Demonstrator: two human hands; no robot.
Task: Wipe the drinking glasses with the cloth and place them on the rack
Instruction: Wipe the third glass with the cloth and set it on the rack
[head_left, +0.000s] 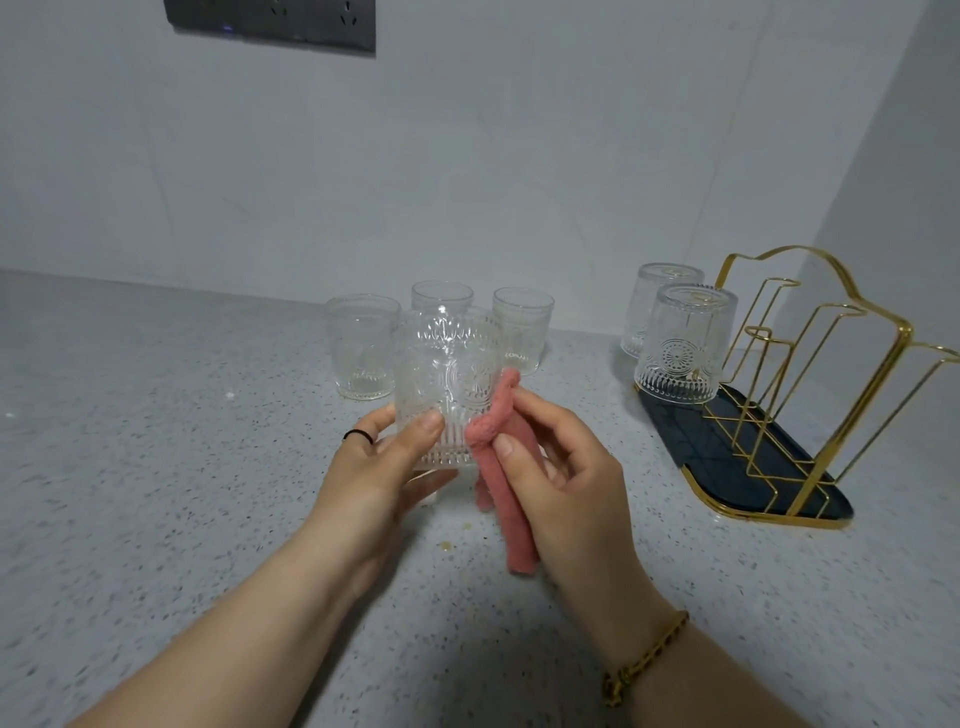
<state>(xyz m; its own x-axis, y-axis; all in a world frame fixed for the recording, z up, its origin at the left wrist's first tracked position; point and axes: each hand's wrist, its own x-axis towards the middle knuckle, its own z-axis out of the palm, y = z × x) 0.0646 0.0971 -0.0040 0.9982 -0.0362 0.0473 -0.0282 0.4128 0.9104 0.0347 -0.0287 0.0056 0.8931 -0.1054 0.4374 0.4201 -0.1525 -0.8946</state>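
My left hand (382, 467) grips an embossed clear drinking glass (447, 374) by its base, upright above the counter. My right hand (566, 478) pinches a bunched pink cloth (506, 483) against the glass's right side; the cloth hangs down between my hands. Three more clear glasses stand upright behind: one at the left (361, 348), one at the back (441, 296), partly hidden by the held glass, and one at the right (523, 327). A gold wire rack (810, 364) on a dark tray (691, 436) at the right holds two upturned glasses, a near one (685, 345) and a far one (652, 291).
The grey speckled counter (156, 467) meets a pale wall behind and a side wall at the right, just behind the rack. A dark socket panel (270, 21) is high on the back wall. Small crumbs (445, 545) lie on the counter below my hands.
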